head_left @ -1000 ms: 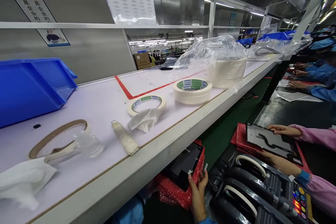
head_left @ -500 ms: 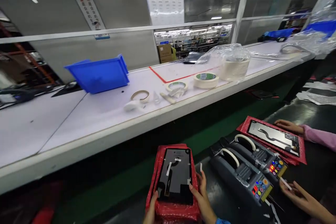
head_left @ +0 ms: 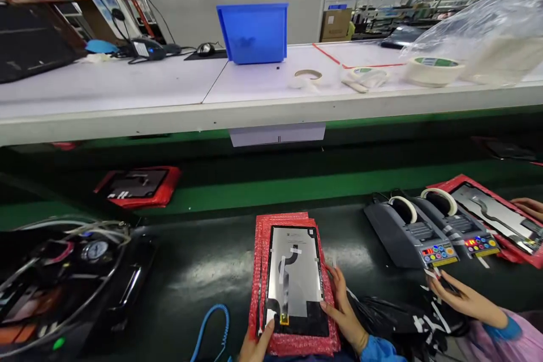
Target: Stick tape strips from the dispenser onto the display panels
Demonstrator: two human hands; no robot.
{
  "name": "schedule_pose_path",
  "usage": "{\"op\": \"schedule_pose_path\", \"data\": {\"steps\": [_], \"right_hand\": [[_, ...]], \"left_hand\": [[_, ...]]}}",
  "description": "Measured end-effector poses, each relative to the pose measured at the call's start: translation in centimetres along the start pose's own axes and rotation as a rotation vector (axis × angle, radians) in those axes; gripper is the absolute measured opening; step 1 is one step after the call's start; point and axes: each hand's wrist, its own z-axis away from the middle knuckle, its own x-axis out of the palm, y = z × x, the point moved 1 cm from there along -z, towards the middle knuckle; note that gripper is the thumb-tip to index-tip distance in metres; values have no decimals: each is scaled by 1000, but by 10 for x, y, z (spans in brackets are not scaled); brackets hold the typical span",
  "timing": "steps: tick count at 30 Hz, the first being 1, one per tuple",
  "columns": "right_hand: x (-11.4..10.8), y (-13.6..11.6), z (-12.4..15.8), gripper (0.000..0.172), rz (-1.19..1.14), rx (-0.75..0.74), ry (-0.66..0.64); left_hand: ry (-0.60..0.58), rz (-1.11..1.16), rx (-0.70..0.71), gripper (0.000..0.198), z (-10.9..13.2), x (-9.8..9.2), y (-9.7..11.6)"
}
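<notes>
As the flat grey-and-black rectangular panel lies on red bubble wrap on the dark belt, our right hand curls its fingers onto its right edge while our left hand presses a thumb on its lower-left corner, other fingers hidden.

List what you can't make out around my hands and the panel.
Head view:
- Left hand: mostly cut off by the bottom edge; grip unclear.
- Panel: lower-left corner hidden under that hand.
- Right hand: anything between its fingers is too small to tell.
- Bin: contents hidden by its front wall.
</notes>
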Motion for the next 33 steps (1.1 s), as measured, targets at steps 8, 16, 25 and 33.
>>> {"op": "schedule_pose_path", "data": {"steps": [8,16,25,33], "right_hand": [[-23,-61,-16,62,213,-113,103],[22,-106,-22,52,153,-155,-106],[17,-85,-32,58,144,-10,42],[13,-83,-42,53,105,88,79]], "left_hand": [[41,-642,72,39,23,-84,81],[-33,-269,641,16,-3,-8,172],[-89,-227,645,16,-23,10,163],[-146,-279,611,14,-35,23,166]]}}
